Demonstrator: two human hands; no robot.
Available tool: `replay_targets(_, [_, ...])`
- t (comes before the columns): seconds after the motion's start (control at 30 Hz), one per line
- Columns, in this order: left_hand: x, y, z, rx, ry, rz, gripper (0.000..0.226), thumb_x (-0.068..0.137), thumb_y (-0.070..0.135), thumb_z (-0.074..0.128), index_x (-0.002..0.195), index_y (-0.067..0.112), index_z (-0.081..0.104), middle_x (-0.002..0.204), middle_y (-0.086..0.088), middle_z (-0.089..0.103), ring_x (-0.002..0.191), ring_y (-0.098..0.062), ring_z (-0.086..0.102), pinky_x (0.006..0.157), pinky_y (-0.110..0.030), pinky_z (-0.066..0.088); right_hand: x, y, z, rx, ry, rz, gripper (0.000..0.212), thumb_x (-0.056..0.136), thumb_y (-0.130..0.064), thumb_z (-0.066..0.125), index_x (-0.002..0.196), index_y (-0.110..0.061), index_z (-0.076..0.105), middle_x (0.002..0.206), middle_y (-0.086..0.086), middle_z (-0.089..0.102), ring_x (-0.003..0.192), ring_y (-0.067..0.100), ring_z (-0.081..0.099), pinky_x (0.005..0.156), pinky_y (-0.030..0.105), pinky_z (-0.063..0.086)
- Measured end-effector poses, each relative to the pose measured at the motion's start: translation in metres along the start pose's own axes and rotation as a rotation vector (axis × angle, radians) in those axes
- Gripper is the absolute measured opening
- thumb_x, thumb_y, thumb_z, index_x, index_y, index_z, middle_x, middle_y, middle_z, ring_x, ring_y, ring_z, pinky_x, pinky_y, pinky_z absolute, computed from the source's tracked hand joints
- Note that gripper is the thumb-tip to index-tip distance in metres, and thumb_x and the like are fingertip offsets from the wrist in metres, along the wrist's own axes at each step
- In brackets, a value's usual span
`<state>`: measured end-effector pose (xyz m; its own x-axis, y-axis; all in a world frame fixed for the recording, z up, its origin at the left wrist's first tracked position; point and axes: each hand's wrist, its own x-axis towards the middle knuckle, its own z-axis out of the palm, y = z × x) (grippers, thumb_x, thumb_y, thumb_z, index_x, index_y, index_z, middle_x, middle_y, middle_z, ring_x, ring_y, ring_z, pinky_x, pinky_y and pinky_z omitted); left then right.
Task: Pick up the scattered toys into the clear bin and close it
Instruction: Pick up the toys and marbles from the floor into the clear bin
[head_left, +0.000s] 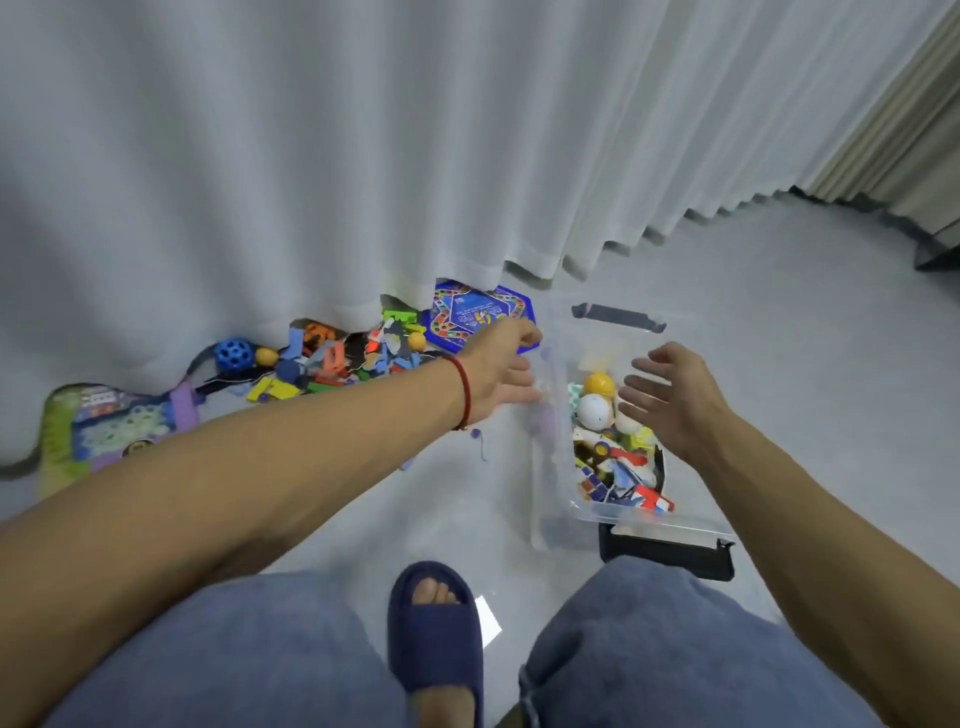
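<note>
Clear bin (631, 519) (part-filled) between open hands: left (501, 371), right (670, 397).

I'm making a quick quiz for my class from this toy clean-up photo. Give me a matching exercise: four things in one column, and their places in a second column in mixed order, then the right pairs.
Things
1. yellow ball
2. blue holed ball
3. blue game box
4. dark slipper

Places
A. on the floor between the person's knees
B. inside the clear bin
C. partly under the curtain hem, beyond the left hand
D. at the left end of the toy pile by the curtain

Pairs: 1-B, 2-D, 3-C, 4-A
</note>
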<state>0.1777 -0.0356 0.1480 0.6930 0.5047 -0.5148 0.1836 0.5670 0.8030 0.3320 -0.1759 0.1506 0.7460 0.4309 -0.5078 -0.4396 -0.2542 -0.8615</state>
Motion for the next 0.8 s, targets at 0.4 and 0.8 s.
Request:
replay_targets(0.4, [-0.013, -0.117, -0.298, 0.421, 0.737, -0.023, 0.013, 0.077, 0.008, 0.059, 0.089, 0.014, 0.063, 0.082, -0.01, 0.064, 0.069, -0.027, 0.064, 0.075, -0.047, 0.059, 0.034, 0.148, 0.203, -1.258, -0.625, -0.416, 0.029, 0.093, -0.03, 0.06, 0.118, -0.015, 0.06, 0.113, 0.006, 0.063, 0.099, 0.028, 0.064, 0.083, 0.042, 0.056])
replay_targets(0.8, [0.011, -0.209, -0.357, 1.395, 0.745, 0.059, 0.048, 0.08, 0.016, 0.07, 0.125, 0.015, 0.053, 0.13, -0.011, 0.048, 0.103, -0.031, 0.059, 0.072, -0.038, 0.058, 0.073, 0.268, 0.291, -1.507, -0.79, -1.169, 0.048, 0.091, -0.047, 0.058, 0.132, -0.023, 0.053, 0.132, 0.003, 0.053, 0.115, 0.024, 0.051, 0.092, 0.04, 0.049])
